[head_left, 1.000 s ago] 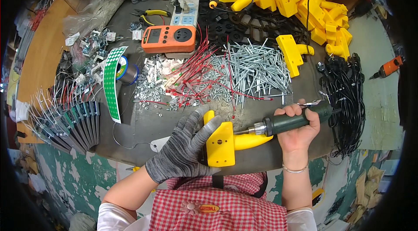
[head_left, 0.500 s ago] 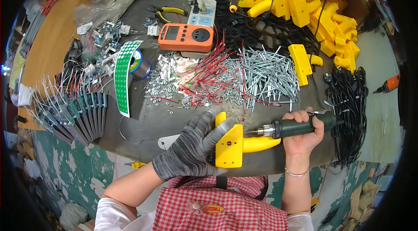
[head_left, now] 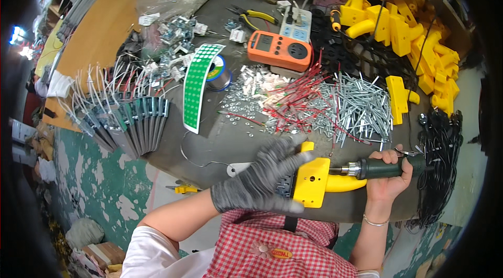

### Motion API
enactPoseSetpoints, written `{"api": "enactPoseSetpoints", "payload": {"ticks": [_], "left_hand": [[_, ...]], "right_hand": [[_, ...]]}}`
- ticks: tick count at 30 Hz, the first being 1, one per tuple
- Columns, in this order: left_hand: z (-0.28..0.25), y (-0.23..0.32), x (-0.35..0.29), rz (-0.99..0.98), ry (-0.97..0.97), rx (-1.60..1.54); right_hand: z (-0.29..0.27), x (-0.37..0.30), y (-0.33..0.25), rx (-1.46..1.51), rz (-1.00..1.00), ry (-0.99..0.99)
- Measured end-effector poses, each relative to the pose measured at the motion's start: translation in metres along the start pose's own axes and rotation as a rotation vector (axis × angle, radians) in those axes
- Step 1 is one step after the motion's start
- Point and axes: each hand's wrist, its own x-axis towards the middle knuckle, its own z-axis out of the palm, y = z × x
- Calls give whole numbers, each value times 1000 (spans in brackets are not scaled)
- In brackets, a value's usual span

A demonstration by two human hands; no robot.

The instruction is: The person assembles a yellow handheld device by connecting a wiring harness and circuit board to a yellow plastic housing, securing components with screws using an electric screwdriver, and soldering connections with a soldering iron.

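Observation:
My right hand [head_left: 389, 176] is wrapped round a dark green electric screwdriver [head_left: 387, 168], which lies level and points left. Its bit meets the right side of a yellow plastic housing [head_left: 311, 182] with a curved handle. Left of that housing is my left hand [head_left: 257, 176], in a grey knitted glove and blurred by motion. Its fingers are spread, with fingertips close to the top and bottom edges of the housing; firm contact cannot be made out. A dark slotted part [head_left: 285, 184] shows between palm and housing.
Loose screws [head_left: 364, 107], red-wired parts and nuts lie beyond my hands. Further back are an orange meter [head_left: 279, 50], a solder spool [head_left: 219, 73] and piled yellow housings [head_left: 419, 42]. Black cables [head_left: 440, 162] lie right; wired grey strips [head_left: 131, 126] stand left.
The whole view has shifted, so the bench appears further right. My left hand's fingers have drawn back from the housing's face, showing the dark part. The screwdriver stays at the housing.

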Motion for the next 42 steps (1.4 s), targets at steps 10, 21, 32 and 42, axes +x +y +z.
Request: {"api": "enactPoseSetpoints", "payload": {"ticks": [10,21,32,42], "left_hand": [[-65,-38,1,35,-224,871],[1,-14,-29,-320,151,-224],[4,-11,-18,-322,216,-197],[1,-13,-16,-350,145,-354]], "right_hand": [[-2,3,0,-5,6,-25],[12,0,13,1,18,42],[7,2,11,7,19,25],[5,1,12,5,21,-1]]}}
